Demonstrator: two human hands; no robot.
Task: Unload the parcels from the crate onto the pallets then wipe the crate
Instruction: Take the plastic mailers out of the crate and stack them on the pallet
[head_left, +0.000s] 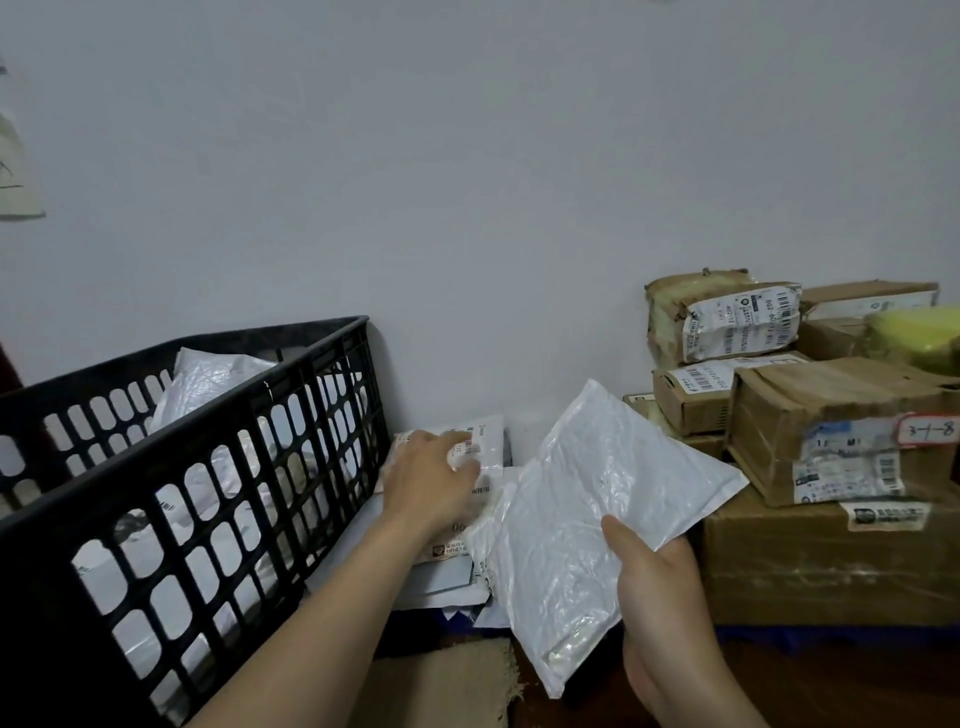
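A black slotted plastic crate (291, 431) stands at the left with several white bagged parcels (208, 382) still inside. My right hand (660, 592) grips a flat white plastic mailer (587, 499) by its lower edge, thumb on top, holding it tilted above the floor. My left hand (428, 486) reaches past the crate's right end and rests on a small white labelled parcel (483, 441) lying on a low pile of white parcels (447, 566) against the wall; its fingers curl over the parcel's edge.
Taped cardboard boxes (831, 426) are stacked at the right on a large carton (831, 561), over a blue pallet edge (831, 636). A plain white wall (467, 182) runs behind. A beige mat (447, 680) lies on the dark floor in front.
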